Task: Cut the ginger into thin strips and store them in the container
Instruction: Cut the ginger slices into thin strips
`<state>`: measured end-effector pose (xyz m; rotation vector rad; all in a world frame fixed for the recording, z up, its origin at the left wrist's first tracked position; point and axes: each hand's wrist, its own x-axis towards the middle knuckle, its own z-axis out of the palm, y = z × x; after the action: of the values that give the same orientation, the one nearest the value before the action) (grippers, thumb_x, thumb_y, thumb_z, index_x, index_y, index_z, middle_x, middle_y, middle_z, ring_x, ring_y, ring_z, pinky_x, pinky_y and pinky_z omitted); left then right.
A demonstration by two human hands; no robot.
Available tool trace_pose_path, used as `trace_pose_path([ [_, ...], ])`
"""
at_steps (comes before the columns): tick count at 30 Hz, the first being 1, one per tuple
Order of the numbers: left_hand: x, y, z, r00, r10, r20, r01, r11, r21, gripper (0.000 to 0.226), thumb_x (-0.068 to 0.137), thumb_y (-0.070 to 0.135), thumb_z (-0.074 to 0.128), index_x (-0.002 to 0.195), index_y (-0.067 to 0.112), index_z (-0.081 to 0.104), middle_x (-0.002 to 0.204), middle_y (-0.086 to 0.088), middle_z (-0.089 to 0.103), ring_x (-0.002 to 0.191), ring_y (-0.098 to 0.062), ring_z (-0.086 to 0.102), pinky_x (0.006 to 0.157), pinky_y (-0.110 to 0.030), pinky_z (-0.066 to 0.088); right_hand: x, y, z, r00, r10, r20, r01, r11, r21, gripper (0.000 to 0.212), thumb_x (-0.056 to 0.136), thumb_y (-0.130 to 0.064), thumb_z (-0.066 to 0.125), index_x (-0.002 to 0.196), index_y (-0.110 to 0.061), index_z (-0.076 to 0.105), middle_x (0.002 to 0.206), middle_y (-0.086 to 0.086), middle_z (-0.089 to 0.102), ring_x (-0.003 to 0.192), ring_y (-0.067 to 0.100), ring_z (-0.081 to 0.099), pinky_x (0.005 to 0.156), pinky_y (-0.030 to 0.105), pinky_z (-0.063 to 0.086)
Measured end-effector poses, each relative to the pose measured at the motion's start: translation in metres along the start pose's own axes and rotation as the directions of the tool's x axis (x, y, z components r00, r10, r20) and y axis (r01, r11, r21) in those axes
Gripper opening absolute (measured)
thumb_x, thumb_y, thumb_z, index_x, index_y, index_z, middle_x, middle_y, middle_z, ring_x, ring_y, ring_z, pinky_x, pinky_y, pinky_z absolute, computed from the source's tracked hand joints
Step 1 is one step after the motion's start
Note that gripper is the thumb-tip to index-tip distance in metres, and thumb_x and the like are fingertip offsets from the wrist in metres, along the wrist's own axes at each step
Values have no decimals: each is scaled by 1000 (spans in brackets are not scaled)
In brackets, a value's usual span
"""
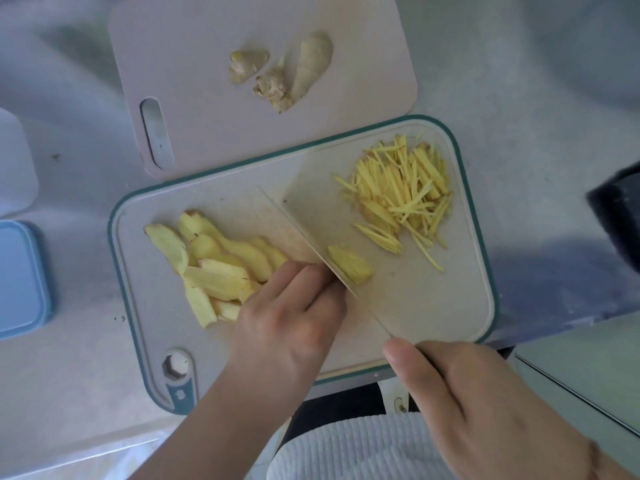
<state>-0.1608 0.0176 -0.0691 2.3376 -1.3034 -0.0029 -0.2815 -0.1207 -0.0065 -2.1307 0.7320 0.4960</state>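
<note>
On the teal-rimmed cutting board (433, 306) a pile of peeled ginger slices (214, 258) lies at the left and a heap of thin ginger strips (401, 192) at the right. My left hand (291, 313) presses its fingertips down beside the blade, next to a small stack of ginger slices (349, 265). My right hand (485, 403) grips the handle of a wide knife (311, 220), whose blade stands edge-down across the board between the slices and the strips. A blue container lid (20, 278) lies at the far left.
A pink cutting board (194, 64) behind holds unpeeled ginger pieces (284, 74). A white object (14, 161) stands at the left edge and a dark object (616, 209) at the right. The counter's front edge runs below the teal board.
</note>
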Motion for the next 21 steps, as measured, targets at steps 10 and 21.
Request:
trace_pose_path([
  [10, 1, 0, 0, 999, -19, -32, 19, 1000, 9, 15, 82, -5, 76, 74, 7, 74, 76, -2, 68, 72, -20, 60, 60, -28, 48, 5, 3, 3, 1000, 5, -12, -4, 1000, 28, 81, 72, -90, 1, 51, -21, 37, 55, -8, 50, 60, 8, 49, 64, 24, 38],
  [21, 0, 5, -1, 993, -30, -114, 29, 1000, -11, 27, 99, 7, 60, 77, 6, 77, 84, -4, 75, 90, -17, 65, 79, -18, 45, 30, -14, 2, 996, -54, 71, 47, 995, 88, 70, 83, -77, 11, 49, -20, 33, 43, -5, 42, 43, 13, 41, 47, 21, 35],
])
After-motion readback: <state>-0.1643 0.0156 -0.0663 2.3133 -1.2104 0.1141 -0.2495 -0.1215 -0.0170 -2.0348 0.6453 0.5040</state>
